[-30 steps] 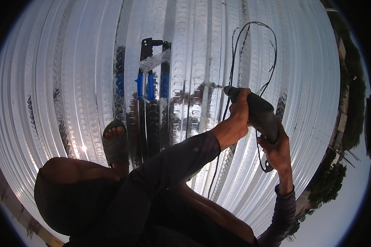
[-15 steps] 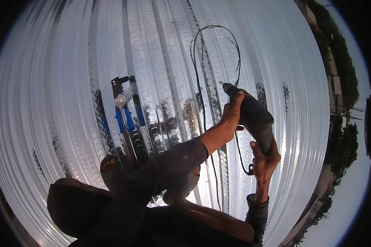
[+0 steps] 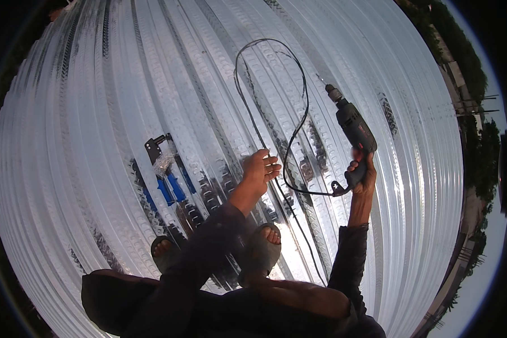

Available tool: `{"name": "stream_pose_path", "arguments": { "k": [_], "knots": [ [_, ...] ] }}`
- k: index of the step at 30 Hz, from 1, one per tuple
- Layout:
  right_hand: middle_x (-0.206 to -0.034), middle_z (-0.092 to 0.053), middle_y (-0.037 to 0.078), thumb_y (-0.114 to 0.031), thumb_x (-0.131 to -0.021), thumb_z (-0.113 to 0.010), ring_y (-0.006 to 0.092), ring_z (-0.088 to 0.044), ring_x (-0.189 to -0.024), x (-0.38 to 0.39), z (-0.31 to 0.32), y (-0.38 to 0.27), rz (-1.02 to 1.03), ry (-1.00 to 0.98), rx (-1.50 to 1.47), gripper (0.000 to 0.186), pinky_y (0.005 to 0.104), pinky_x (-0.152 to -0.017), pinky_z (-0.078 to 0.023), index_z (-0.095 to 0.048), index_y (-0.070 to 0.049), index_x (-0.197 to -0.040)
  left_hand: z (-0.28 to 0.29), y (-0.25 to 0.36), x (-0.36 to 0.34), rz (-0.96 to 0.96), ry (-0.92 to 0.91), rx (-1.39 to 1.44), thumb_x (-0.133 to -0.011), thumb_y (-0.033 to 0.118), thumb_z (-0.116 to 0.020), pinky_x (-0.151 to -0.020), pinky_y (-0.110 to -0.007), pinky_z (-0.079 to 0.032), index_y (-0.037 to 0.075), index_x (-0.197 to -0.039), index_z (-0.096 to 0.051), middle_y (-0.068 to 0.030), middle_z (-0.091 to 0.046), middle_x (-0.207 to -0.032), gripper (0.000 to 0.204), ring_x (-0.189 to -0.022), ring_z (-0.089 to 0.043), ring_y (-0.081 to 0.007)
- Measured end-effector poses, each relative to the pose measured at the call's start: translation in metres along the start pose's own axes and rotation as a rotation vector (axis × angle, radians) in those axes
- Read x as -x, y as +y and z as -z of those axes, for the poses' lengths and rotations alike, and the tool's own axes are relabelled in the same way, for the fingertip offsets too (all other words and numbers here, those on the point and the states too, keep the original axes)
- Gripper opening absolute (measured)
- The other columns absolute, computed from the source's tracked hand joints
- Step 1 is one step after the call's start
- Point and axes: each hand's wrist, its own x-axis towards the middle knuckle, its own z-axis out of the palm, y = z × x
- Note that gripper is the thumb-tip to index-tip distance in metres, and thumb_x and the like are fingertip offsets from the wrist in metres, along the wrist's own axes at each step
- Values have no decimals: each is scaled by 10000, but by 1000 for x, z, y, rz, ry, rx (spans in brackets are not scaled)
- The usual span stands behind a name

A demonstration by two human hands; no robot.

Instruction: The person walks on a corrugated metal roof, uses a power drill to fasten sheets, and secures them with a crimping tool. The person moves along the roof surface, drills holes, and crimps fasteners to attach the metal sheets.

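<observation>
My right hand (image 3: 366,179) is wrapped around the handle of a dark corded power drill (image 3: 355,127). The drill's chuck and thin bit point away from me and a little to the left, above the metal sheets. My left hand (image 3: 259,170) is off the drill, over the sheets left of it, its fingers apart and slightly bent. Beside those fingers runs the drill's black cord (image 3: 290,147), which loops far forward and comes back to the handle. Whether the left fingers touch the cord I cannot tell.
Ribbed, shiny metal sheeting (image 3: 208,84) spreads beneath me. On it, left of my hands, lies a blue-handled tool (image 3: 172,188) like a hand riveter, with a clear plastic bag (image 3: 163,163) on it. My sandalled feet (image 3: 262,250) stand close by. Trees and buildings lie beyond the right edge.
My left hand has let go of the drill's front and moved left, down toward the sheets. The drill, now in my right hand alone, points more straight ahead. The view has shifted slightly.
</observation>
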Motion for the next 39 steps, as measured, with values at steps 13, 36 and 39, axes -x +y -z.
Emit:
{"name": "stream_pose_path", "arguments": {
  "k": [13, 36, 39],
  "knots": [
    [-1043, -668, 170, -395, -1029, -513, 154, -617, -711, -72, 112, 62, -70, 106, -211, 447, 266, -627, -548, -548, -47, -1307, 85, 67, -20, -297, 350, -23, -961, 235, -578, -752, -396, -564, -14, -1285, -532, -161, -652, -1075, 411, -832, -663, -273],
    [-755, -716, 143, -490, -857, -669, 337, -708, -715, -38, 8, 53, 50, 763, 1938, 439, 464, -653, -537, -750, -75, -971, 246, 97, 14, -1149, 1146, -1030, -781, 68, -621, -811, -430, -498, 35, -1040, -698, -158, -651, -989, 273, -896, -628, -324],
    [-825, -729, 164, -338, -895, -657, 326, -704, -733, -37, -64, 90, 659, 270, 1648, 313, 412, -675, -518, -752, -46, -956, 251, 86, 12, -1127, 1094, -900, -786, 82, -627, -794, -437, -489, 40, -1041, -699, -157, -643, -977, 267, -874, -619, -330]
  ]
}}
